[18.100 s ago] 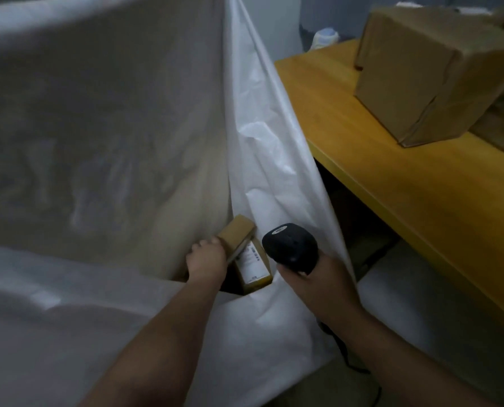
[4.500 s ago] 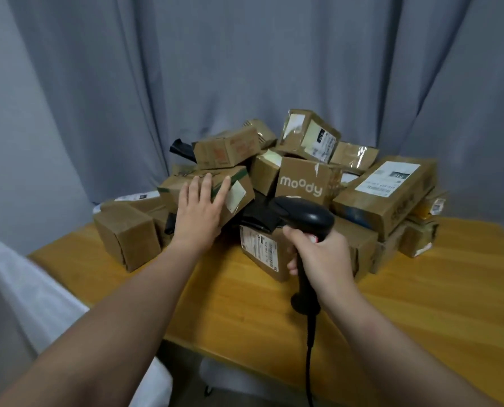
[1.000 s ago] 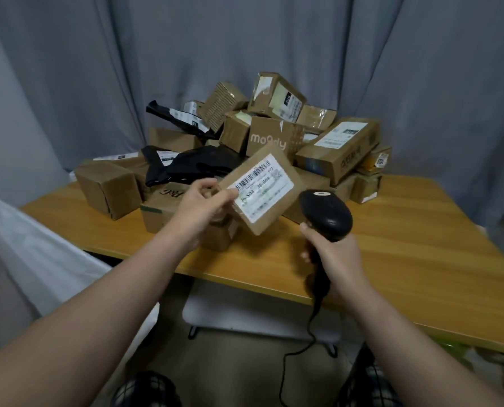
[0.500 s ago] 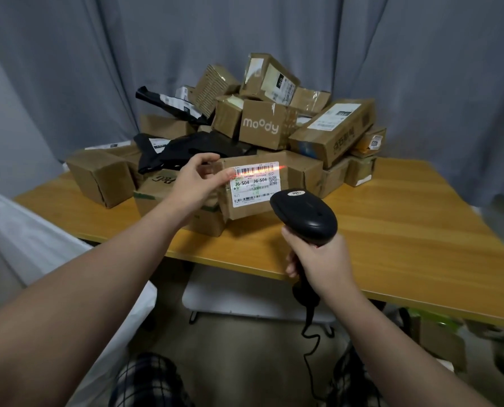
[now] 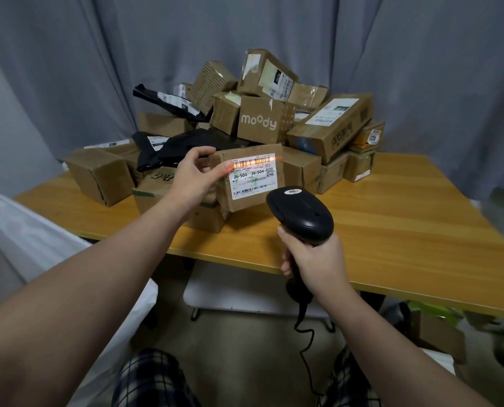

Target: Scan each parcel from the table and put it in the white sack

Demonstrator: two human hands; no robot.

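Observation:
My left hand (image 5: pixel 196 176) grips a small cardboard parcel (image 5: pixel 249 198) by its left edge, holding it above the table's front with its white label facing me. An orange scan line lies across the barcode at the top of that label. My right hand (image 5: pixel 312 258) grips the handle of a black barcode scanner (image 5: pixel 302 214), whose head points at the label from just below and to the right. The white sack (image 5: pixel 33 245) hangs at the left edge, beside the table.
A heap of cardboard parcels (image 5: pixel 262 121) and black mailer bags (image 5: pixel 183 148) covers the back of the wooden table (image 5: pixel 391 230). Grey curtains hang behind. The scanner's cable drops to the floor. A white stool stands under the table.
The parcel has stayed in my left hand with its label toward me. The scan line now sits brighter and wider on the barcode. The scanner has shifted slightly right.

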